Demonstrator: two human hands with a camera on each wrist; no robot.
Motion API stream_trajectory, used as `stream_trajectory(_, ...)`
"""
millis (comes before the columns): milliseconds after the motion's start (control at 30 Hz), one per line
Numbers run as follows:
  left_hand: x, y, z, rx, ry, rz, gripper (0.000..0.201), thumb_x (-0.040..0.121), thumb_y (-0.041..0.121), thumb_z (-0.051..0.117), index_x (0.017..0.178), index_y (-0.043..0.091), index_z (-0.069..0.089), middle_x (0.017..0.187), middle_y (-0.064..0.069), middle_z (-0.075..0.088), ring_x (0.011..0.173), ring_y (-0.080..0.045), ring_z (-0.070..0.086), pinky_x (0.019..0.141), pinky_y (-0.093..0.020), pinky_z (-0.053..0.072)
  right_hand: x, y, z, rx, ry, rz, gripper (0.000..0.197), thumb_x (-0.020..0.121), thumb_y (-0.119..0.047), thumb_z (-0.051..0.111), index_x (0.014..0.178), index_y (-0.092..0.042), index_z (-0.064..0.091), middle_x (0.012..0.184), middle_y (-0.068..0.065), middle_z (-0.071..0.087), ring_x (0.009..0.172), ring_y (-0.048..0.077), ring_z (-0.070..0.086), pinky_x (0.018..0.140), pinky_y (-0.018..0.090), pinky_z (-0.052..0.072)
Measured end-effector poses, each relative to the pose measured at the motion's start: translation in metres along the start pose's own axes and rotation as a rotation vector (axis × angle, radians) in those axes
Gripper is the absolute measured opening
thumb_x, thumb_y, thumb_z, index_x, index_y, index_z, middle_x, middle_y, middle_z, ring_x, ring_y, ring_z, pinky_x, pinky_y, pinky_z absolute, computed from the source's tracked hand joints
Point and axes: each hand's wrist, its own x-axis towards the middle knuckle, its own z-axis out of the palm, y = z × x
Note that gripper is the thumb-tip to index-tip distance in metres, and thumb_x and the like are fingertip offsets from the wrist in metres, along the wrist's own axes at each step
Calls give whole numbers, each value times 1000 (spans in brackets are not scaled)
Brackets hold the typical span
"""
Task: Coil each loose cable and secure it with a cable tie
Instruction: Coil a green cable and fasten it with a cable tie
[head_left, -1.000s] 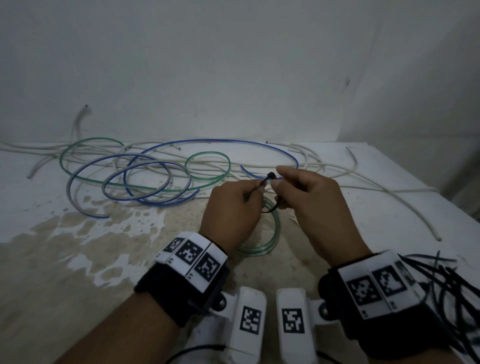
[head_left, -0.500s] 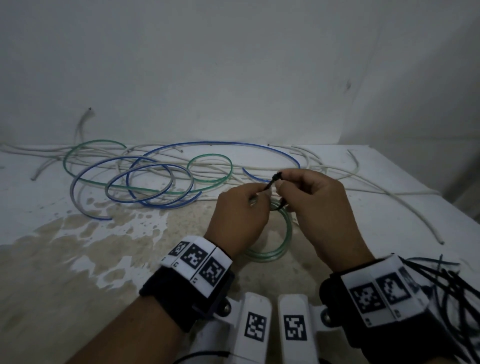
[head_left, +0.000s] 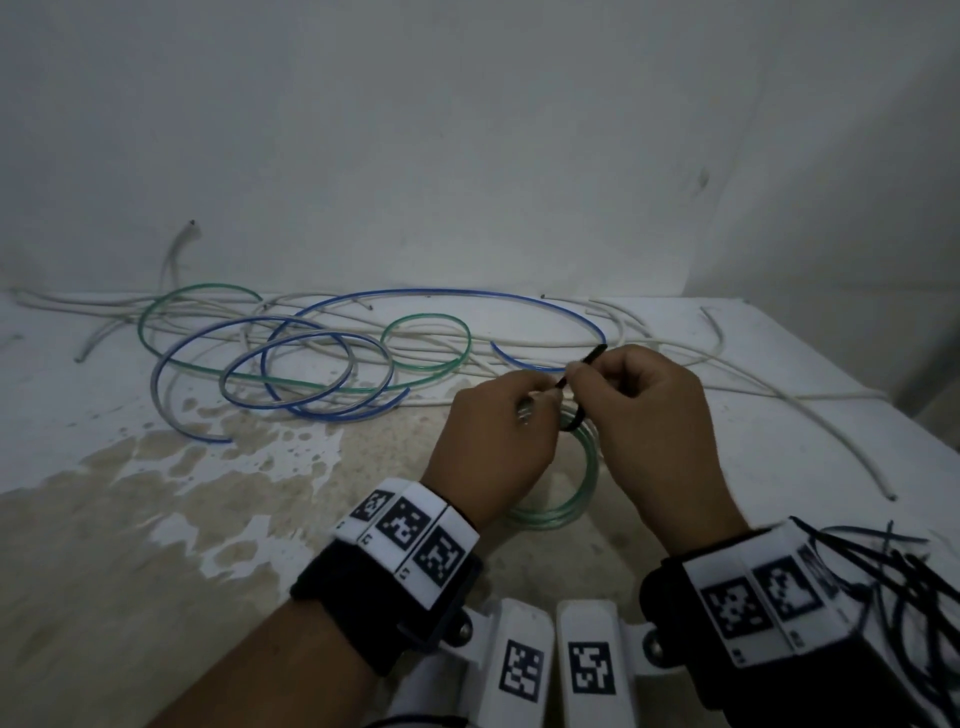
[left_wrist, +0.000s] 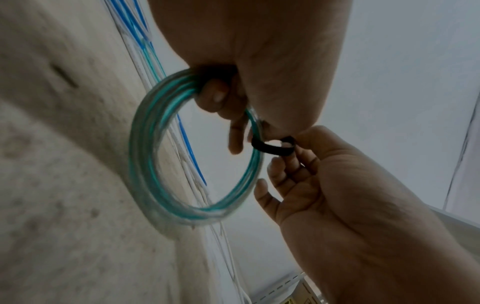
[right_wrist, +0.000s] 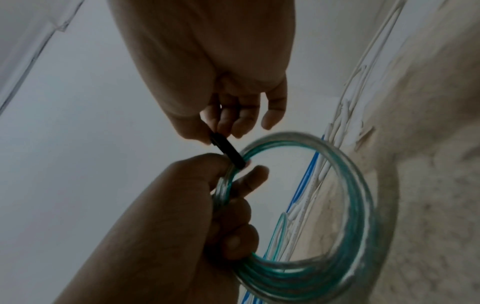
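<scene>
— Since the earlier frames: what has shifted?
— Item 1, black cable tie (head_left: 581, 370): more of its tail now sticks out up and to the right past the right hand's fingers; its loop around the coil looks smaller.

— Left hand (head_left: 496, 435)?
— Knuckles up, fingers curled round the near-left side of the green cable coil (head_left: 571, 499), thumb pressed by the tie's loop (wrist view shows the grip plainly).

— Right hand (head_left: 649, 415)?
— Close against the left, touching at the fingertips. Thumb and forefinger pinch the tie's strap; other fingers loosely curled.

— Location of the coil?
— Held just above the stained table (head_left: 156, 545), near centre, hanging below both hands.

— Other stock?
— Loose blue cable (head_left: 447, 293), loose green cable (head_left: 426, 322) and white cables (head_left: 779, 400) lie far and left; spare black ties (head_left: 904, 571) near right.
</scene>
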Motion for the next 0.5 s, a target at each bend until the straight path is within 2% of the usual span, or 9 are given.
stream_trajectory(100,1,0,-3,-21,-53,-23,31,96,23,49,83,12,75,74,3,71,72,-7,61,68,-19,46,-1,-1,0,5,38,4,26,83,-12,67,59,-16,57,45,-19,54,45,-6,49,47,5,33)
stream_trajectory(233,1,-4,-3,-3,33,51,35,87,28,46,76,11,75,65,1,70,68,-9,60,62,-20,43,-1,1,2,-34,-7,1,21,83,-14,68,65,-7,61,51,-7,55,47,-1,50,47,7,35)
stream_trajectory(333,-1,-5,-1,39,69,155,29,87,23,50,78,15,76,64,-1,69,63,-10,58,54,-20,36,1,3,1,-81,-80,17,20,82,-14,67,65,-5,61,58,7,61,50,9,54,46,13,38)
stream_trajectory(400,0,-5,0,57,73,184,28,88,22,50,79,15,76,65,-1,69,62,-9,56,53,-16,34,1,4,0,-95,-90,28,19,82,-15,67,65,-6,63,61,8,64,56,13,58,49,14,41)
stream_trajectory(433,0,-5,1,44,65,169,28,88,23,49,82,15,76,67,0,70,63,-7,58,55,-16,38,1,4,0,-101,-84,22,20,83,-16,67,65,-8,63,62,6,65,57,11,59,51,13,42)
stream_trajectory(500,-1,-3,2,-5,40,100,31,90,26,46,94,16,75,79,2,73,71,-6,63,65,-23,48,2,4,-1,-113,-50,-7,21,84,-19,66,65,-13,65,64,0,65,63,7,58,56,9,40)
